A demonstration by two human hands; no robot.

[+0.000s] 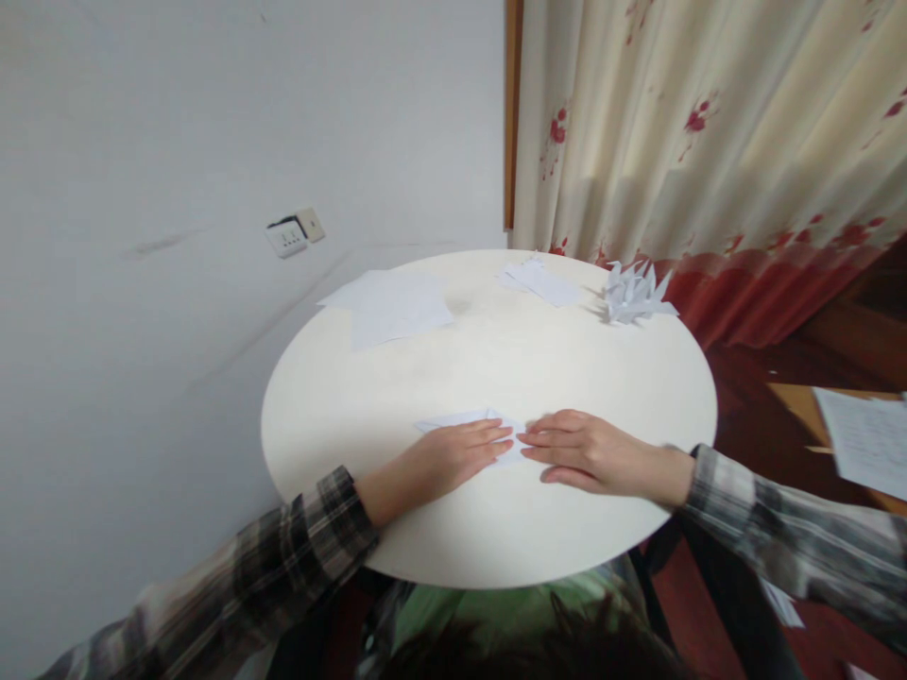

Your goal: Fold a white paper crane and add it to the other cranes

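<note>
A folded piece of white paper lies on the round white table in front of me, partly covered by both hands. My left hand rests flat on the paper with fingers stretched to the right. From the other side, my right hand lies over the paper's right end, its fingers stretched out and the thumb a little apart. The fingertips of the two hands almost meet. How the paper is folded beneath them is hidden.
White sheets lie at the table's back left, and smaller paper pieces at the back. A cluster of folded paper shapes stands at the back right. The wall borders the left; a curtain hangs behind.
</note>
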